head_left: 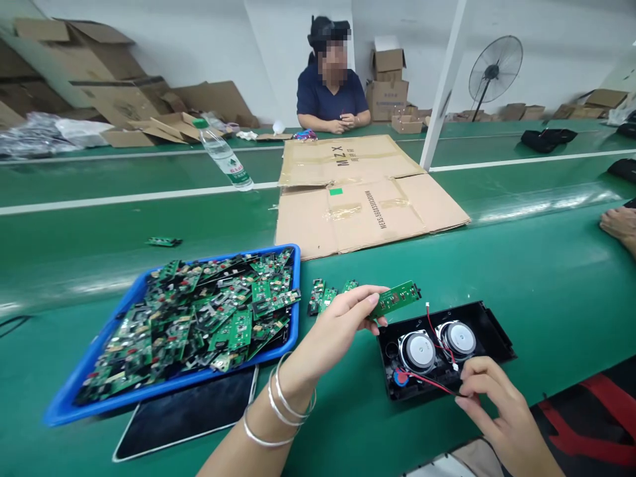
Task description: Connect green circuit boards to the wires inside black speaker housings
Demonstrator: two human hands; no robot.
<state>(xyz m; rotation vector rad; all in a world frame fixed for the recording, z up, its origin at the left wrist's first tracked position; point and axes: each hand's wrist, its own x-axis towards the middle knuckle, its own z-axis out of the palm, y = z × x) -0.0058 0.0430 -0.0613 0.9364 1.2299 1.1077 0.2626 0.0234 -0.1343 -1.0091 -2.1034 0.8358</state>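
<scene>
My left hand (348, 318) pinches a green circuit board (399, 297) by one end, holding it above the left edge of a black speaker housing (481, 324). Two round speakers (418, 350) with silver backs sit inside the housing. My right hand (491, 397) is closed on a red and black wire (440, 385) at the housing's near side. That wire runs from beside a small blue round part (400, 377). Thin red leads with white connectors (455, 366) lie across the speakers.
A blue tray (297, 291) heaped with circuit boards stands at left, partly over a tablet (186, 414). Several loose boards (317, 296) lie beside it. Flattened cardboard (368, 212), a water bottle (226, 159) and a seated person (332, 93) are farther back. Another person's hand (621, 224) rests at right.
</scene>
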